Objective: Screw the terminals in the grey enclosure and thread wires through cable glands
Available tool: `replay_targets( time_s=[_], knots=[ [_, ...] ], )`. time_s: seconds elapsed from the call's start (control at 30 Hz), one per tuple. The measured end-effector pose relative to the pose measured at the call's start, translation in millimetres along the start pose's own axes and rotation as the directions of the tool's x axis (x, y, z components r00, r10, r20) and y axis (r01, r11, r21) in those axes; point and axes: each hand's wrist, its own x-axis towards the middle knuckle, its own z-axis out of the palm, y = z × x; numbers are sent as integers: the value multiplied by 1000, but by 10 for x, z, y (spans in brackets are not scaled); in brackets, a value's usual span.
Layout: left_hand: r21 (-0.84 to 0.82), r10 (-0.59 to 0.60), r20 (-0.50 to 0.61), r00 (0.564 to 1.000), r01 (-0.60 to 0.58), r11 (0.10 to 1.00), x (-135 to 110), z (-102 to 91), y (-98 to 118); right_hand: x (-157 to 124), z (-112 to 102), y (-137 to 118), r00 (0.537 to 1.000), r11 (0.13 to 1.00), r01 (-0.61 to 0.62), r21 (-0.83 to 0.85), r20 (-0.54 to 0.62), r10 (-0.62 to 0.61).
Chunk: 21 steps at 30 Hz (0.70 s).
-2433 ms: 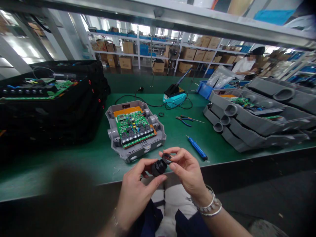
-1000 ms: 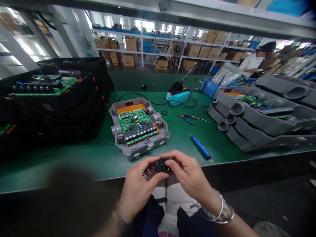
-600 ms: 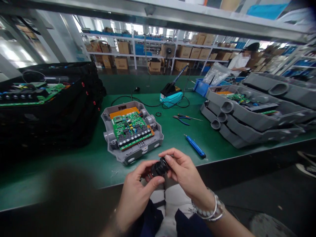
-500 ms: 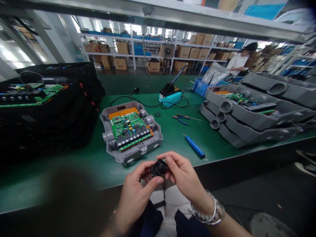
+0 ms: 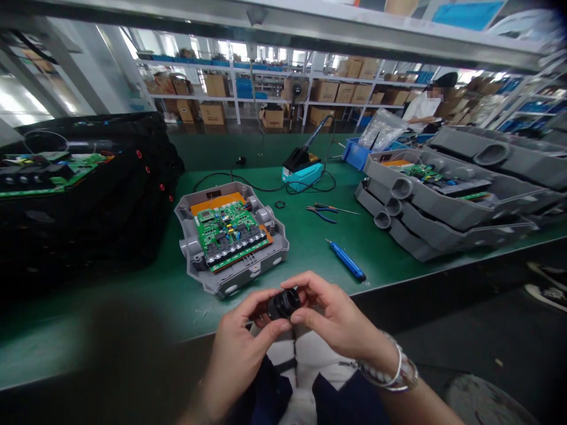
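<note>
A black, round, ridged plastic fitting (image 5: 284, 303), which looks like a cable gland, is held between both hands just off the table's front edge. My left hand (image 5: 248, 330) grips its left side, thumb below and fingers behind. On its right side, my right hand (image 5: 330, 310) closes with the thumb in front and the index finger over the top. Beyond them lies a grey plastic housing (image 5: 237, 278) with a green circuit board (image 5: 230, 230) inside. A black ring nut (image 5: 280, 204) rests to the right of the housing.
On the green table (image 5: 305, 248) lie a blue pen-like tool (image 5: 346, 261), pliers (image 5: 323, 213) and a soldering iron stand (image 5: 302, 176). Grey housings (image 5: 425, 224) are stacked at right, black housings (image 5: 88, 230) at left. A blue bin (image 5: 357, 153) stands behind; a person (image 5: 425, 106) is farther back.
My right thumb has moved down across the front of the black fitting, whose open end now shows more. The left hand keeps its grip. The view has shifted slightly.
</note>
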Motion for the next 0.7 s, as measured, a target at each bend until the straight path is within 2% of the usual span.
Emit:
replay_targets(
  time_s=[0.1,0.3,0.4,0.47,0.53,0.63,0.7],
  knots=[
    [28,34,3,999,-34,999,-22,-14,-12,-41,-14,-25,999,999,-17,-47,29,18],
    [240,161,41,986,-166,956,-24,-20,-78,-151,81,37,974,962,-223,-159,-3,225],
    [300,210,41,977,-212,930,1,6,-74,-166,136,148,958,957,-285,-48,-32,284],
    [316,219,35,975,-219,923,25,30,-67,-170,183,211,960,957,-269,111,-56,276],
    [330,226,28,974,-222,917,47,44,-75,-185,225,231,965,959,-223,174,-103,243],
    [361,225,30,974,-221,906,65,41,-125,-238,231,171,963,983,-181,10,-202,179],
    [377,249,25,968,-240,894,89,60,-171,-275,182,110,966,979,-169,-111,-214,143]
  ],
)
